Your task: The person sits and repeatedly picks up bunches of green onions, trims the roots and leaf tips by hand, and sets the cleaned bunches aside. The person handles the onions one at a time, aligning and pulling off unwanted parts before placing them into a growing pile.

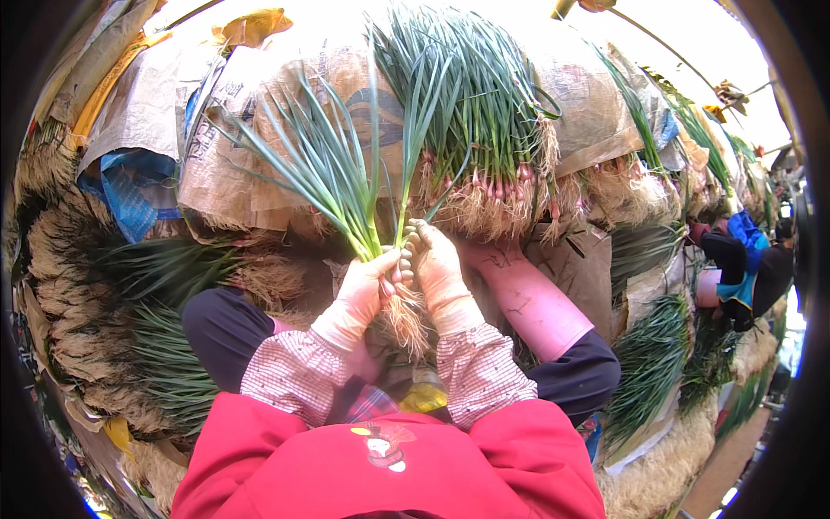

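My left hand [364, 287], in a pale glove, is closed around a small bunch of green onions [353, 214] just above their bulbs. Their leaves fan upward, while pinkish bulbs and stringy roots [402, 321] hang below the fist. Close beside it, my gloved right hand [438, 263] has its fingertips pinched at the base of a separate green onion stalk [403, 204]. The fingers partly hide that stalk's lower end. Beyond both hands, a thick pile of green onions [467, 97] lies on woven sacking [285, 136], roots towards me.
More onions with matted roots [91, 311] are stacked at my left, with green leaves [172, 363] beside my knee. Leafy bundles [652, 370] lie at my right. Farther right sits another person [752, 266] in dark clothing. A blue woven sheet [133, 194] shows under the sacking.
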